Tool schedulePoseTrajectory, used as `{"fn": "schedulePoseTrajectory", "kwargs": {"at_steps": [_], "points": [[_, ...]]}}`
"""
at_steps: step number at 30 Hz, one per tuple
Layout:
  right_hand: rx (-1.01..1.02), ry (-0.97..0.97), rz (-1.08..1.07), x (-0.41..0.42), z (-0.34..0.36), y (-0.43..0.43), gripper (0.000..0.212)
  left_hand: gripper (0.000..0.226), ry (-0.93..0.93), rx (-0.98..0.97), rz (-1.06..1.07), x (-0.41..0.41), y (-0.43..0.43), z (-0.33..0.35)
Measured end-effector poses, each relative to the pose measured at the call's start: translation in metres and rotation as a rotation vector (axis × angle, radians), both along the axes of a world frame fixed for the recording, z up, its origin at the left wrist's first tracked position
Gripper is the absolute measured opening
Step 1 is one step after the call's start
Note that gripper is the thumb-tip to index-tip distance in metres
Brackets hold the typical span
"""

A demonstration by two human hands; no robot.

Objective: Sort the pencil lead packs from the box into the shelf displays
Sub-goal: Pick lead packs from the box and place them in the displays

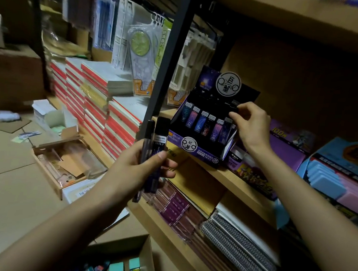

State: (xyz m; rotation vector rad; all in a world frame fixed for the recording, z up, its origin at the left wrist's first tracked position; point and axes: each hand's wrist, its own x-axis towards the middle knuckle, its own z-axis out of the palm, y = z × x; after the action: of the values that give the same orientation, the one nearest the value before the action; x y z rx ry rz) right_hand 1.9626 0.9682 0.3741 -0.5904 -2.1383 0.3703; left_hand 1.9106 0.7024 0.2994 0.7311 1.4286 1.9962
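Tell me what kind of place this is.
Probably a stationery shop or its stockroom: stacked notebooks, hanging ruler packs, and a purple lead-pack display on wooden shelves.

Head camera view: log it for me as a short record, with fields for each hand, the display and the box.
left-hand grip: holds slim dark pencil lead packs upright, in front of the shelf
right-hand grip: pinches one dark lead pack at the display's rear right
display: purple cardboard display stand on the light wooden shelf; front row filled with packs
source box: brown cardboard box at the bottom of the view, coloured packs inside
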Motion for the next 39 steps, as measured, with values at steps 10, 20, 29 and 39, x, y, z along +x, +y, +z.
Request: {"fn": "schedulePoseTrajectory", "kwargs": {"at_steps": [10, 20, 29, 39], "points": [[-0.316, -0.043, 0.092, 0.008, -0.005, 0.022, 0.019, 0.022, -0.028, 0.014, -0.033, 0.001, 0.000, -0.003], [0.143, -0.259, -0.141, 0.007, 0.000, 0.009, 0.025, 0.037, -0.159, 0.045, -0.115, -0.004, 0.003, -0.005], [-0.726, -0.339, 0.602, 0.008, -0.015, -0.122, 0.022, 0.035, -0.212, 0.074, -0.176, -0.006, 0.003, -0.005], [-0.699, -0.058, 0.482, 0.000, -0.003, -0.102, 0.003, 0.026, -0.005, -0.226, 0.168, -0.022, 0.001, -0.021]]}}
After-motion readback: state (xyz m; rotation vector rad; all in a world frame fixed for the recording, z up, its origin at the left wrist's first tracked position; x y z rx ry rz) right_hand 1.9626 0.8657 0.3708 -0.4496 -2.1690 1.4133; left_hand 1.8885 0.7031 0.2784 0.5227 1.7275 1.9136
